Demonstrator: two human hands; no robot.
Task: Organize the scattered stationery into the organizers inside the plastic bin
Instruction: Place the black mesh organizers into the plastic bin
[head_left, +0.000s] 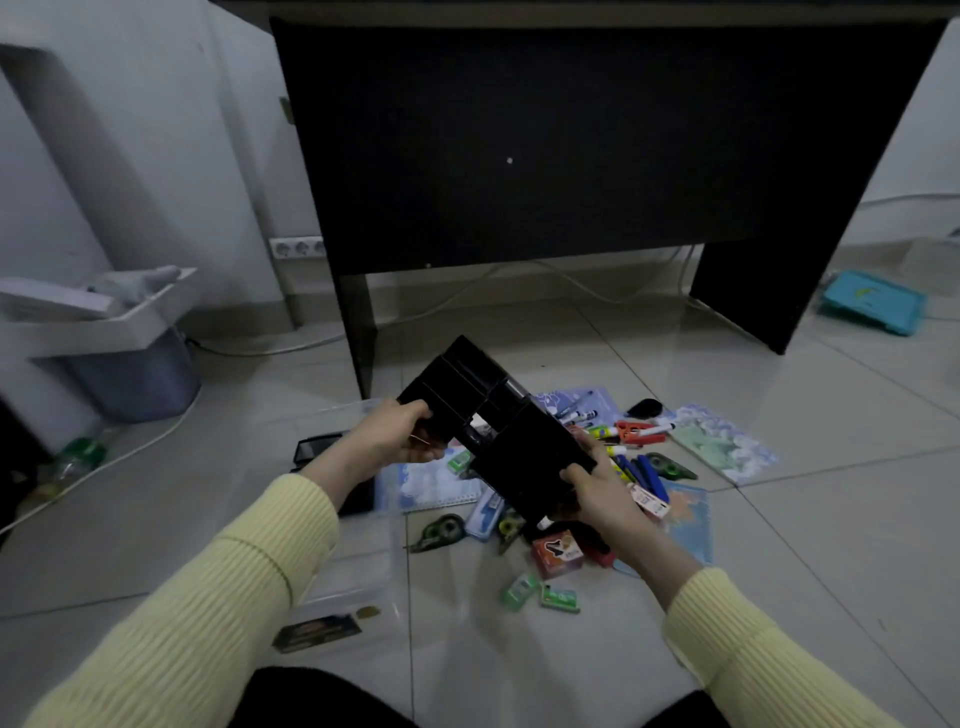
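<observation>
Black plastic organizer (524, 444), tilted over the scattered stationery (639, 434). Left hand (400, 436) curled round its ten o'clock end, right hand (597, 488) clamping the four o'clock corner. Probably light, stiff, hollow; best gripped by outer walls. Clear bin (358, 571) at seven o'clock.

The place looks like a study corner of a home or small office. A black desk (571, 145) stands against a white wall (78, 156) on a pale tiled floor (805, 519). Beside it are a double wall socket (297, 248) and a lidded waste bin (135, 379). A cable (119, 458) trails along the floor, where stationery (623, 436) lies strewn.
</observation>
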